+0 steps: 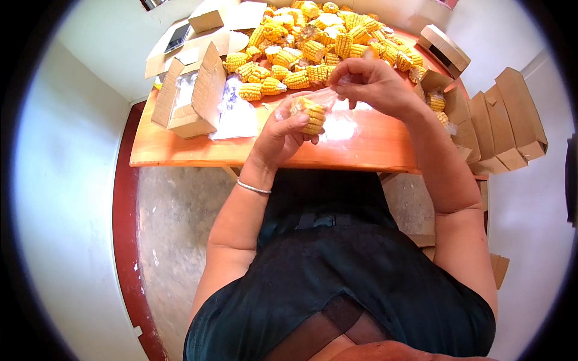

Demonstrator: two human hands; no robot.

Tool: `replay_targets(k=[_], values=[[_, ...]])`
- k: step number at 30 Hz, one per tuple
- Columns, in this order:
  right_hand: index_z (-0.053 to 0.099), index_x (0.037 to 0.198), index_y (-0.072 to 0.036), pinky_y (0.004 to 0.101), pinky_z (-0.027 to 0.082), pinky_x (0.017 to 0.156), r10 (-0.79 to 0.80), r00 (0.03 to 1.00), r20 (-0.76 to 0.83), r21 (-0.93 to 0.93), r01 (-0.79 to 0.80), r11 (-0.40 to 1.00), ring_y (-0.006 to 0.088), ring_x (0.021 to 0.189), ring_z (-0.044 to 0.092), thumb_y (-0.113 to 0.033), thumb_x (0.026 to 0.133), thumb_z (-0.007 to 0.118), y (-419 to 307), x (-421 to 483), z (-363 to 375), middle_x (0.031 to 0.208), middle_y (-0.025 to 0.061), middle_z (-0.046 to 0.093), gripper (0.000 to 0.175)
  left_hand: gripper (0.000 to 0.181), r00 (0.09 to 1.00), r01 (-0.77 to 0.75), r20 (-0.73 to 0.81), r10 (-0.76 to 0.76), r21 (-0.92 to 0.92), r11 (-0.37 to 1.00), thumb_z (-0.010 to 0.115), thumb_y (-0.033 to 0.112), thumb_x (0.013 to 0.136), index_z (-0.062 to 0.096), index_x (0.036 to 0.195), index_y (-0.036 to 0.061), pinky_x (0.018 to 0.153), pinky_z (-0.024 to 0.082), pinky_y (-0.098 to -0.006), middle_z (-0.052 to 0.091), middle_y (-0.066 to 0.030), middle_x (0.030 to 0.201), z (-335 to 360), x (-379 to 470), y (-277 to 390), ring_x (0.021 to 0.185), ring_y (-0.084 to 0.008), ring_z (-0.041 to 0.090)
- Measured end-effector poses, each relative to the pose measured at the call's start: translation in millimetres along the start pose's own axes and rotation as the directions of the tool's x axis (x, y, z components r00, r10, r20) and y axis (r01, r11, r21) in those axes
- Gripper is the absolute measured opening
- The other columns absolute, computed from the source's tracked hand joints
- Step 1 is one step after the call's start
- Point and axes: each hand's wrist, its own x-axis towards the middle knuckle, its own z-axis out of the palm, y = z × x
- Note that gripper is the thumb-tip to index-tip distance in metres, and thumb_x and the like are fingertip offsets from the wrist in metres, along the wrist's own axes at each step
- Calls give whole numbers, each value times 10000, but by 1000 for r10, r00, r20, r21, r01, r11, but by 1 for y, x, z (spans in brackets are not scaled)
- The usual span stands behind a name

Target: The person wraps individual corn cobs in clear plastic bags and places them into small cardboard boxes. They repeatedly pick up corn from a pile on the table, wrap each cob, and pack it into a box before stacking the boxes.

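My left hand (276, 139) holds a short piece of yellow corn cob (313, 121) above the front of the orange wooden table (194, 155). Thin clear plastic (330, 95), apparently a bag, stretches from around this piece towards my right hand (381, 85). The right hand is raised higher, its thumb and fingers pinched together on the plastic's end. Behind both hands lies a big heap of cut corn cob pieces (312, 50). Whether the plastic fully encloses the held piece cannot be made out.
Left on the table stands an open cardboard box (207, 101) with clear plastic inside, beside flat plastic bags (237, 113). A dark-screened device (177, 38) rests on cardboard behind. At right, an open carton (463, 119) contains corn pieces, next to several cardboard boxes (510, 119).
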Motion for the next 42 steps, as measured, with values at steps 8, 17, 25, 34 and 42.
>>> replay_targets(k=[8, 17, 25, 34, 42], values=[[585, 1269, -138, 239, 545, 723, -354, 929, -109, -470, 266, 842, 115, 942, 565, 23, 739, 755, -34, -32, -5, 1251, 56, 573, 579, 583, 993, 69, 114, -41, -257, 964, 667, 276, 866, 431, 1328, 11, 583, 507, -236, 599, -219, 1173, 10, 4, -6, 749, -159, 608], [647, 1027, -14, 219, 492, 591, -6, 992, -125, 55, 13, 998, 67, 658, 578, 38, 857, 620, -5, -34, -1, 810, 24, 619, 180, 646, 994, 62, 93, -53, -89, 994, 683, 366, 856, 425, 1348, 36, 511, 433, -209, 612, -186, 1110, 33, 8, -12, 691, -126, 579], [400, 1388, -59, 227, 506, 719, -73, 888, -453, 183, 173, 968, 75, 870, 526, -51, 889, 660, 24, -59, 16, 1239, 84, 486, 563, 495, 994, 47, -86, -73, -276, 960, 621, 310, 918, 459, 1329, 89, 585, 521, -272, 592, -241, 1192, 17, 3, -25, 786, -198, 641], [545, 1241, -34, 413, 466, 957, -597, 719, -356, -586, 326, 742, 377, 1135, 543, -232, 722, 799, 5, -73, 51, 1188, 202, 568, 611, 537, 997, 66, -29, -68, -63, 996, 655, 251, 887, 433, 1328, 39, 745, 564, -330, 566, -188, 1229, 36, 0, -25, 965, -241, 643], [539, 1195, -1, 422, 478, 921, -419, 900, -124, -699, 220, 681, 344, 1059, 579, -242, 656, 812, -8, -104, 42, 1164, 166, 587, 651, 679, 977, 207, -58, -205, 45, 977, 727, 143, 845, 353, 1403, 46, 959, 500, -355, 519, -112, 1293, 90, 8, -28, 1189, -239, 547]])
